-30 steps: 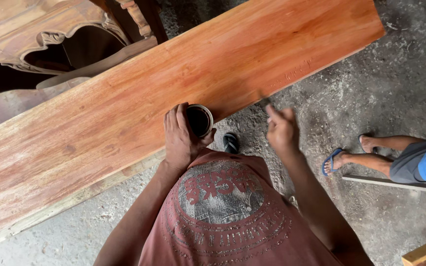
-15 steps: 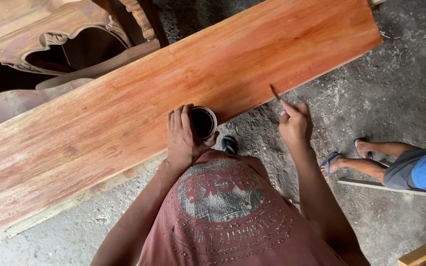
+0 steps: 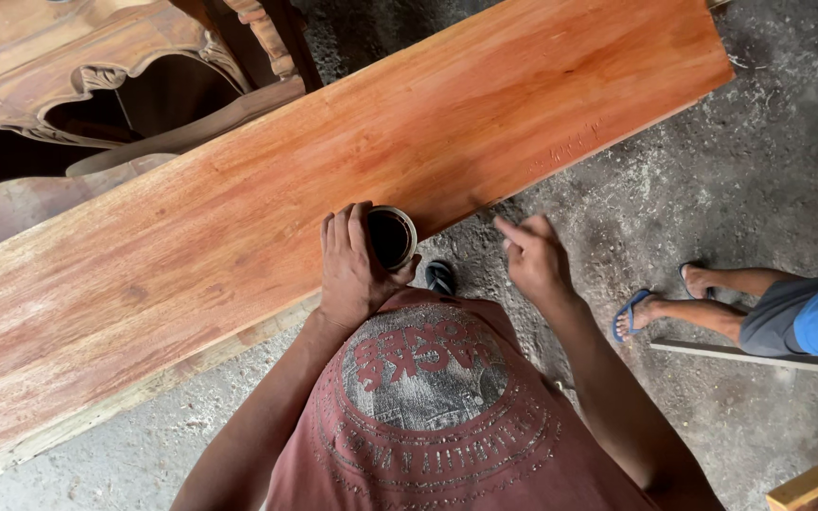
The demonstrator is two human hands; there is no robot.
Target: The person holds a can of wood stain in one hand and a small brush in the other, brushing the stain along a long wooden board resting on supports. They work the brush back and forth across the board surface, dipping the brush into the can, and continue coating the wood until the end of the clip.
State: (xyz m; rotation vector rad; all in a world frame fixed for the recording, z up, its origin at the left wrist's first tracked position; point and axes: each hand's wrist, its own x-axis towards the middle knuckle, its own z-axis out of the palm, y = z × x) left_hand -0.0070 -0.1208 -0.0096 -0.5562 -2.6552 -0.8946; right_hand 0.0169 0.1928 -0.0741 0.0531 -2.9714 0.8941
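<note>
Head view, looking down
Left hand: the left hand [image 3: 352, 260] is wrapped around a small round can [image 3: 391, 237], with fingers curled on its side, holding it tight.
Can: it is open at the top and dark inside. It sits on the near edge of the long plank [image 3: 333, 189], just in front of the person's body.
Right hand: the right hand [image 3: 534, 255] is loosely open and holds nothing I can see. One finger points toward the plank edge. It is near the edge but not on the wood.
Plank: a wide reddish-orange board that runs slanted from the lower left to the upper right.
Floor: grey and dusty floor [image 3: 731, 170] under the plank.
Behind the plank: carved brown wooden furniture [image 3: 97, 66] at the top left.
Other person: a leg with a blue sandal [image 3: 629, 316] stands at the right, well apart from the hands.
Own foot: a dark sandal [image 3: 440, 276] shows between the two hands.
</note>
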